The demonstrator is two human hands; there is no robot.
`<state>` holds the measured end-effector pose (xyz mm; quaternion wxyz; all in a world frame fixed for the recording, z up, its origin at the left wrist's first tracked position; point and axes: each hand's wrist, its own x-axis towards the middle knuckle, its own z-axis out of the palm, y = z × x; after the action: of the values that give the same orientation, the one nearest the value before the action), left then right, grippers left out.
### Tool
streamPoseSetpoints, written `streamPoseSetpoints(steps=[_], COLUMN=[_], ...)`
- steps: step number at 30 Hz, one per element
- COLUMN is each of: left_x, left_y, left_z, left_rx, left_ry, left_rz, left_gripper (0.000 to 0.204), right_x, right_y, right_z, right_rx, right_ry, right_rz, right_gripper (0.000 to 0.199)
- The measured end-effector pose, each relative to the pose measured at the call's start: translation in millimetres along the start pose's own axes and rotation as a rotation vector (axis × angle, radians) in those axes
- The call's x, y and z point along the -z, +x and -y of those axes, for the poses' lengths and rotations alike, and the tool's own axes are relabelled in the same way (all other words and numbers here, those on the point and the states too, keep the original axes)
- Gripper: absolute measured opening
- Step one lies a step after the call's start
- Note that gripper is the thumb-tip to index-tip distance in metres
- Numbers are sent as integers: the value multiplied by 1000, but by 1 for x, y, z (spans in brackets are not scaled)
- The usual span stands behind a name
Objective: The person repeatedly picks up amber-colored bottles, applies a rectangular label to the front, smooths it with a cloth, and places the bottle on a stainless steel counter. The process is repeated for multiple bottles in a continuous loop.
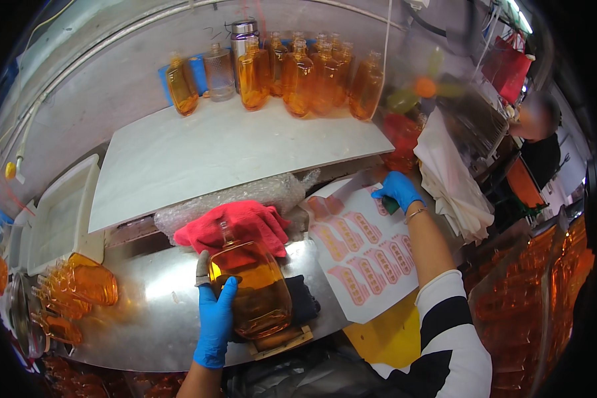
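Observation:
My left hand [215, 315], in a blue glove with grey covering on a fingertip, is closed around the side of an amber glass bottle [262, 288]. The bottle leans over a small wooden rest [282, 343], its neck toward a crumpled red cloth [235, 222]. A dark folded cloth [304, 298] lies at its right. My blue-gloved right hand [399, 190] reaches to the far right corner of a white sheet of pink-and-gold decals [371, 255]. Its fingers are bent over a small dark green piece [389, 204], partly hidden, whose kind I cannot make out.
Several amber bottles [298, 76] stand on a raised white board [239, 142]. More bottles [89, 285] lie at left near a white plastic tray [66, 205]. Bubble wrap [245, 199] sits under the board's edge. Right are stacked white sheets [448, 172], a spinning fan [424, 87] and another person [542, 149].

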<state>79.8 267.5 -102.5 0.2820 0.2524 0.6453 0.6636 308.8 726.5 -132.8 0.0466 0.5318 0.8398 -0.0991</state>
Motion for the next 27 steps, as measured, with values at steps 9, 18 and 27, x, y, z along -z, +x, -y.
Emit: streamPoseSetpoints(steps=[9, 18, 27], left_x=[-11, -19, -5], left_y=[-13, -35, -31], left_z=[-18, -8, -10], left_rx=[83, -30, 61], left_ry=[-126, -227, -364], left_rz=[-50, -236, -30], left_gripper=[64, 56, 72], right_x=[-5, 23, 30], right_y=[2, -137, -250], right_z=[-11, 79, 235], right_rx=[-72, 136, 766], right_ry=[282, 439, 936], right_rz=[-92, -543, 439], right_gripper=[38, 19, 17])
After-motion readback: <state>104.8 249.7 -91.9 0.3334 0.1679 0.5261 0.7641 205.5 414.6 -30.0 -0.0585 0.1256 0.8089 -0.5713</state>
